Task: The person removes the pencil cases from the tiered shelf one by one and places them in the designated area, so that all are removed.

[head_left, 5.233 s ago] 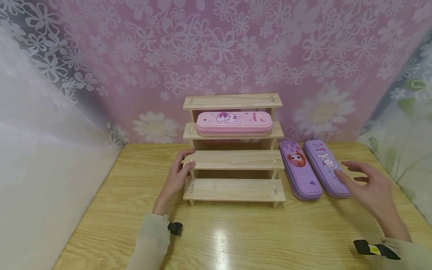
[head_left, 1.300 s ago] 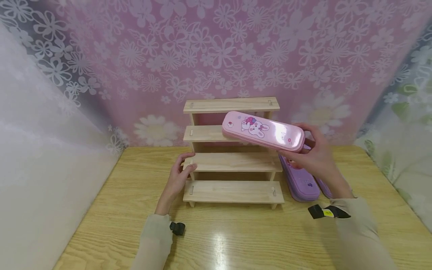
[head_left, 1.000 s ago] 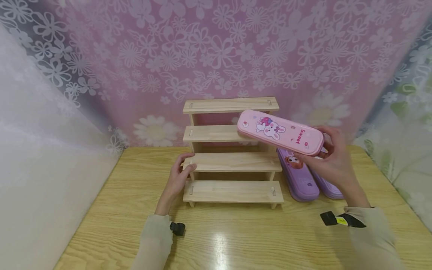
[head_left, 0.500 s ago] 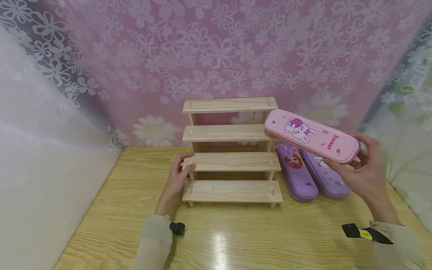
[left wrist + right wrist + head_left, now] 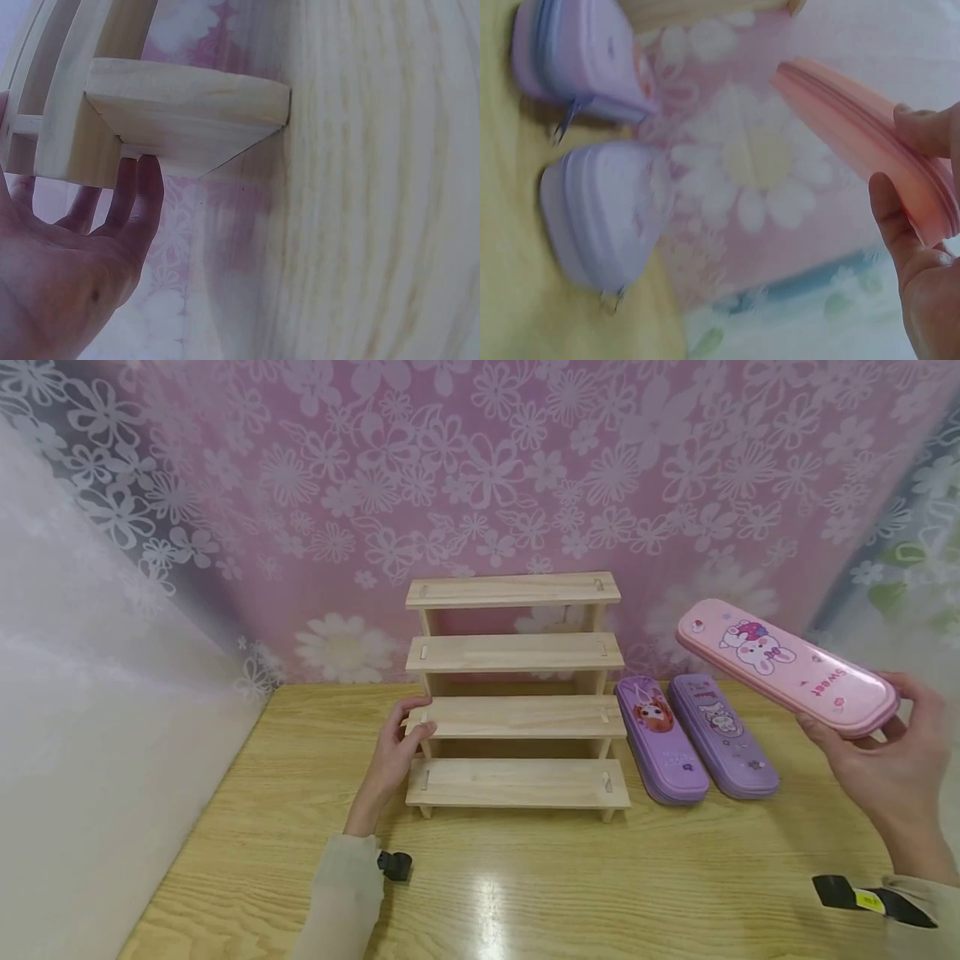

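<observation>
My right hand (image 5: 892,760) grips a pink pencil case (image 5: 786,665) with a bunny print and holds it in the air at the right, tilted, above the table. The right wrist view shows the same pink pencil case (image 5: 870,142) pinched between thumb and fingers (image 5: 892,217). A four-step wooden rack (image 5: 516,693) stands mid-table with bare steps. My left hand (image 5: 393,752) rests against the rack's left side with straight fingers (image 5: 139,202) touching the wood (image 5: 180,112). Two purple pencil cases (image 5: 660,739) (image 5: 722,735) lie side by side right of the rack.
The wooden table (image 5: 525,877) runs to a floral pink curtain (image 5: 487,485) behind the rack. A white drape (image 5: 90,710) hangs at the left, and a pale flowered cloth (image 5: 911,568) at the right. Both purple cases (image 5: 604,214) show blurred in the right wrist view.
My right hand lifted the pink pencil case off the rack's second step and carried it to the right, past the purple cases. The left hand has stayed on the rack.
</observation>
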Available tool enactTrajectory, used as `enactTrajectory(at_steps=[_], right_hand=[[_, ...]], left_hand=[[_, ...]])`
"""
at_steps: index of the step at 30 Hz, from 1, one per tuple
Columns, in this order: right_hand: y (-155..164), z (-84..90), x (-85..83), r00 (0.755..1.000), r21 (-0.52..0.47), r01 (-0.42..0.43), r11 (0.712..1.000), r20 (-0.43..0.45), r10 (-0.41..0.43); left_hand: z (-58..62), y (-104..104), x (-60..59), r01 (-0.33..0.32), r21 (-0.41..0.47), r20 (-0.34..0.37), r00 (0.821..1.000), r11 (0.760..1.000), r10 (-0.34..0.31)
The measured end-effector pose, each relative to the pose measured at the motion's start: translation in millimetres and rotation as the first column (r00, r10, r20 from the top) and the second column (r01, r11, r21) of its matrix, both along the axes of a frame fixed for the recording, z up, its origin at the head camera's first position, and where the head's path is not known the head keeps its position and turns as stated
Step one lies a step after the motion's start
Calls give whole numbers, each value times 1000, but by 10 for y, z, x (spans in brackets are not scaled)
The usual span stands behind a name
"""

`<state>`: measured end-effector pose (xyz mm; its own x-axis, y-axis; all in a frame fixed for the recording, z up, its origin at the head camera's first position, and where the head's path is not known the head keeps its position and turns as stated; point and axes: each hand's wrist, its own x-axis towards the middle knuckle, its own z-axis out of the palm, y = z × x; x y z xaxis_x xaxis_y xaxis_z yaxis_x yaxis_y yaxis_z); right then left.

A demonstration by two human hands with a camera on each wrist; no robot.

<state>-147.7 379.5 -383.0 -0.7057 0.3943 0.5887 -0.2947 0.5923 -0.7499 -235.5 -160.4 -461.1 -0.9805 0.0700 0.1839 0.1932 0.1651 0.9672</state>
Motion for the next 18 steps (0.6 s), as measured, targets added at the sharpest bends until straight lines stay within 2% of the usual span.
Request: enactTrajectory(at_steps=[4, 9, 15, 18], right_hand=[[147, -126, 4, 991, 1, 94, 996, 96, -94], [310, -316, 22, 966, 66, 181, 981, 175, -190], [449, -467, 59, 912, 117, 266, 957, 291, -289], [479, -520, 63, 872, 148, 288, 946, 367, -323]], left_hand=[[21, 4, 4, 4, -2, 1, 1000, 1000, -4], [37, 5, 12, 9, -3, 0, 1000, 1000, -9], [38, 6, 18, 9, -1, 1, 1000, 1000, -9], [42, 9, 27, 10, 0, 3, 1000, 1000, -10]])
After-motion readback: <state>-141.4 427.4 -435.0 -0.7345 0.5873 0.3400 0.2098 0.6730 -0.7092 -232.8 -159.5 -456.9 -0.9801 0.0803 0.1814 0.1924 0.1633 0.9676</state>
